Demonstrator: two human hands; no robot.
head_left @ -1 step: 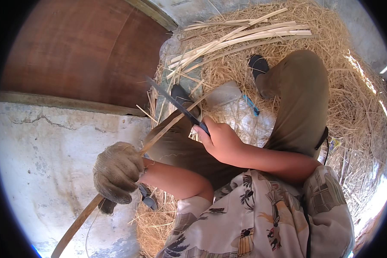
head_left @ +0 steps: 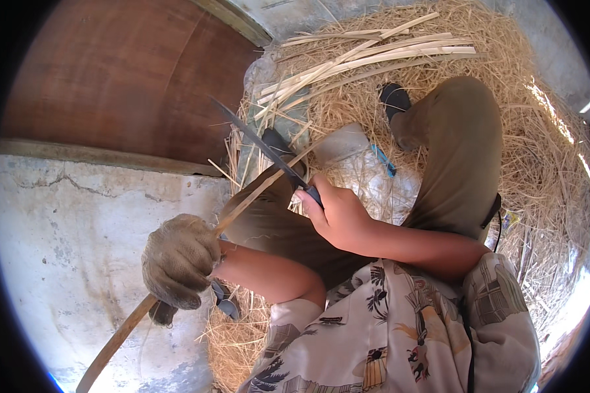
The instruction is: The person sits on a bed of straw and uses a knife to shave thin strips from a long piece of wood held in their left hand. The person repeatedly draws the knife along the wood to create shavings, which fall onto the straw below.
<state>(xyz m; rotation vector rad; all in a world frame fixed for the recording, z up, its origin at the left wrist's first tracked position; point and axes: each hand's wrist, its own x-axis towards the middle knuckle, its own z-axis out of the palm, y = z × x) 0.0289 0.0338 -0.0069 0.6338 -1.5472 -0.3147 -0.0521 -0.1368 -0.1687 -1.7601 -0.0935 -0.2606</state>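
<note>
My left hand (head_left: 180,261), in a worn knitted glove, is closed around a long thin strip of split bamboo or wood (head_left: 117,343). The strip slants from the lower left up past my left knee, toward the middle. My bare right hand (head_left: 337,213) grips the dark handle of a long-bladed knife (head_left: 246,130), its blade pointing to the upper left. The blade crosses the strip just beyond my right fingers; I cannot tell whether its edge bites into it. Thin curled fibres hang near the gloved hand.
Pale split strips (head_left: 367,57) lie on a heap of straw-like shavings (head_left: 505,59) at the far side. A flat grey block (head_left: 341,143) and a blue tool (head_left: 383,160) sit between my legs. A whitewashed wall (head_left: 98,242) and a brown wooden panel (head_left: 131,78) stand at left.
The knife's tip has swung a little farther up and to the left. Both hands keep their grips, with the gloved hand and strip almost unmoved.
</note>
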